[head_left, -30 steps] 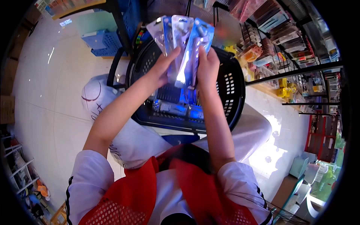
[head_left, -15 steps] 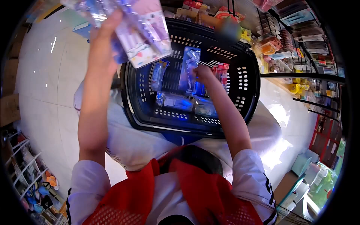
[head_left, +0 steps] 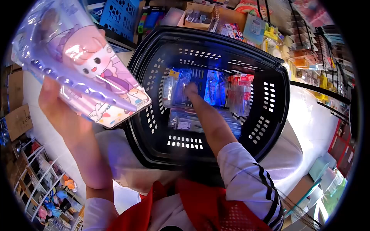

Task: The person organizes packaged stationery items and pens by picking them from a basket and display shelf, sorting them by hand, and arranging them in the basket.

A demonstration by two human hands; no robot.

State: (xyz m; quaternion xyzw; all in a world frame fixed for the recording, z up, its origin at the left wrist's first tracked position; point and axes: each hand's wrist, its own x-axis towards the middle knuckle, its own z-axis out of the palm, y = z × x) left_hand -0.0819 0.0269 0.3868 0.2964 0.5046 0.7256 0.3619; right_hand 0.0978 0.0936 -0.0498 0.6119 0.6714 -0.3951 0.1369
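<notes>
My left hand (head_left: 63,106) is closed around the lower edge of a large clear blister pack (head_left: 102,71), held up to the left of the basket. A purple curved piece lies along the pack, and its card shows a cartoon girl. Down inside the black shopping basket (head_left: 246,44) is my right hand (head_left: 190,90), blurred, its fingers hard to make out. It is beside a blue-purple package (head_left: 182,82) at the basket's left. Around it lie a bright blue package (head_left: 214,86), red-topped packs (head_left: 241,94) and clear flat packs (head_left: 189,121) along the near side.
Shelves with boxed goods and a blue perforated bin (head_left: 119,17) stand beyond the basket. Hanging packs on hooks (head_left: 304,50) line the right. At lower left is a white wire rack (head_left: 36,181) of small goods; a cardboard box (head_left: 18,122) is above it.
My left hand has lowered and moved left, bringing its pack closer to the camera. My right hand has shifted left inside the basket. The view has moved, so the basket looks larger.
</notes>
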